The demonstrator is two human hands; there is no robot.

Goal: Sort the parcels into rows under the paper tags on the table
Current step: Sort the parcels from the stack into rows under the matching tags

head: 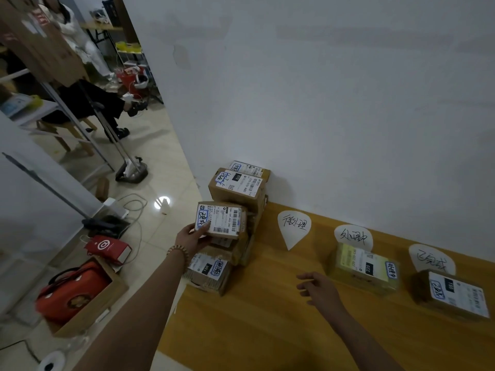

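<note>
A pile of brown cardboard parcels (238, 191) stands at the left end of the wooden table (267, 317), against the wall. My left hand (191, 239) grips a small labelled parcel (222, 219) near the top of the pile, thumb on its label. My right hand (320, 289) hovers over the table's middle, fingers relaxed, holding nothing. Three paper tags lie along the wall: left tag (294, 228), middle tag (353, 236), right tag (431, 259). A yellow-green parcel (364, 269) sits under the middle tag. A brown parcel (452, 294) sits under the right tag.
The white wall (321, 103) borders the table's far side. On the floor to the left are a cardboard box with an orange bag (72, 293), a red box (109, 249), cables and a stand base (132, 172). A seated person (88, 103) is at the far left.
</note>
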